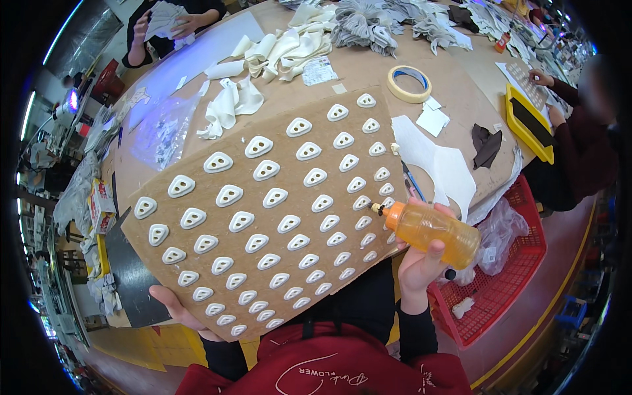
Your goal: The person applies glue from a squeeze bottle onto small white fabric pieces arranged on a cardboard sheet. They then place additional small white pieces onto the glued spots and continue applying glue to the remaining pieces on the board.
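Note:
A brown board lies tilted before me, its near part over my lap and its far part over the table. Rows of white rounded-triangle pieces, each with two dark holes, cover it. My left hand grips the board's near-left edge, thumb showing and fingers mostly hidden beneath. My right hand is closed around a squeeze bottle of amber liquid with an orange cap. The bottle lies nearly sideways, its narrow nozzle over the white pieces at the board's right side.
Beyond the board are a masking tape roll, cream fabric strips and grey fabric stacks. A red basket holding plastic bags stands at right. Scissors lie by the board. Co-workers sit at right and far left.

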A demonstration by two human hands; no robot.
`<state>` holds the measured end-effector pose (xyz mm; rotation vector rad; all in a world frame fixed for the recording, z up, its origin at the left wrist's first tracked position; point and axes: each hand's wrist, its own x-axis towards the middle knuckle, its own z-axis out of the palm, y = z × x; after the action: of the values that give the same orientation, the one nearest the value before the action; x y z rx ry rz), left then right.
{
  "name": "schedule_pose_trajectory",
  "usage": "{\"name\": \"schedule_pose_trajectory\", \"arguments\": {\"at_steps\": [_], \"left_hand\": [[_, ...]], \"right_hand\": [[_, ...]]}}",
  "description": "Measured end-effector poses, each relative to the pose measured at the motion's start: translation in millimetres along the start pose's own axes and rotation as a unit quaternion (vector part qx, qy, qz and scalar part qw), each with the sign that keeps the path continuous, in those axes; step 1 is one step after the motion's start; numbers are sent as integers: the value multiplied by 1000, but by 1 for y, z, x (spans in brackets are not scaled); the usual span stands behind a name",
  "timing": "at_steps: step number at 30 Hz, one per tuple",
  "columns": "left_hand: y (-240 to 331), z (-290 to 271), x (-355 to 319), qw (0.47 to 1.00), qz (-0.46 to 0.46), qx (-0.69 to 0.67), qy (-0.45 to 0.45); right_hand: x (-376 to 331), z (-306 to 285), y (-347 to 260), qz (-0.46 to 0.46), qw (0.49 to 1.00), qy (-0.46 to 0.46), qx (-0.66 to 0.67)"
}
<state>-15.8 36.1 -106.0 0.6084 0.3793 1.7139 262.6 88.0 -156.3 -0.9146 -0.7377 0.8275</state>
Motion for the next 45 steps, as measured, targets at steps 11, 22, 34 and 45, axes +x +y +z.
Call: {"name": "schedule_pose_trajectory", "arguments": {"at_steps": [11, 22, 34, 45], "left_hand": [[9, -12, 0, 1000, -2, 6, -9], [12, -11, 2, 1000, -3, -20, -12], [12, -17, 0, 1000, -9, 4, -12], [7, -14, 2, 999, -24, -18, -24]], "right_hand": [[-14, 10, 8, -38, 997, 14, -61], [-13, 24, 0, -74, 994, -43, -65], [7, 28, -14, -44, 994, -99, -3], [16, 31, -21, -44, 992, -99, -65]]}}
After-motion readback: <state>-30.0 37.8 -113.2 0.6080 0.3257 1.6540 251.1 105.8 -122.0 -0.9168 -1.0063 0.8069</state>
